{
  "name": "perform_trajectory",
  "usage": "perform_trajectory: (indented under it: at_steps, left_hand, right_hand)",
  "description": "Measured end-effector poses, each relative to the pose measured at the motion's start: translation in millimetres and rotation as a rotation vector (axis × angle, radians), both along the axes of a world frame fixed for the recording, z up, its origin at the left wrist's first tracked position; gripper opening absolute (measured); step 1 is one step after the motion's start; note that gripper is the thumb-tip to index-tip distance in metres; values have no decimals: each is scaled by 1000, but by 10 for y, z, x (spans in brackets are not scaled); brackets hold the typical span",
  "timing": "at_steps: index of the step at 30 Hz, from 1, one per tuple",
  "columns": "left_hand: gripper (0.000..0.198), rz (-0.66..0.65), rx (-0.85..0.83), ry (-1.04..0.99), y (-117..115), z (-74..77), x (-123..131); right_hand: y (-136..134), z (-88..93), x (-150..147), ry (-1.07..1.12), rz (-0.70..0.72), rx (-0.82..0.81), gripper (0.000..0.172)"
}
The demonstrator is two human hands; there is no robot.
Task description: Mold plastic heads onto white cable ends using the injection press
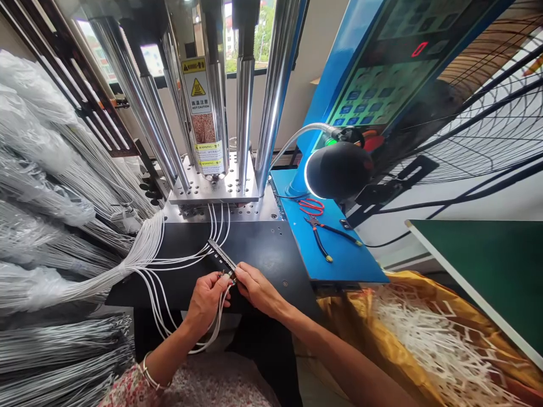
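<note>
My left hand (206, 299) is closed round a few white cables (169, 261) that loop below it and run left to a thick bundle. My right hand (254, 287) pinches a cable end at the near tip of a narrow black fixture bar (220, 257). The bar lies slanted on the black machine table (263, 249). Both hands meet at that tip, fingertips almost touching. Other white cables run from the bar up under the steel press plate (214, 189).
Chrome columns (244, 107) and a warning-labelled cylinder (203, 113) rise behind. Bundled white cables (46, 186) fill the left. Red scissors (311, 206) and pliers (326, 234) lie on a blue shelf (348, 260). A black lamp (337, 169), control panel (373, 96), and a bin of white scraps (424, 339) stand right.
</note>
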State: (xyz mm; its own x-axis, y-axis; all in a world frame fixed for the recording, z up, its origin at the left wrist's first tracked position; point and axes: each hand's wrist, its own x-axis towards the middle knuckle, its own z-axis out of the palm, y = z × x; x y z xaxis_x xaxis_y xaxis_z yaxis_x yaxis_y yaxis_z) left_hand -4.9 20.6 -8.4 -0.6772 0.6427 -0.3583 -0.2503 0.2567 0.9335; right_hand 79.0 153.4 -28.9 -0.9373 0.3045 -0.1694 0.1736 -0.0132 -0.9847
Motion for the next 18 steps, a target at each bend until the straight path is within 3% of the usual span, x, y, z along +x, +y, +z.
perform_trajectory:
  at_steps: [9,13,18]
  left_hand:
    - [37,-43,13,41,-22,19,-11]
    - [38,-128,-27,80,-57,-17,-152]
    - [36,12,-105,206,-128,-48,-318]
  right_hand:
    - [-2,63,44,-12,96,269,30]
    - [-16,19,34,-5,55,175,31]
    - [-21,-26,24,2,-63,-4,35]
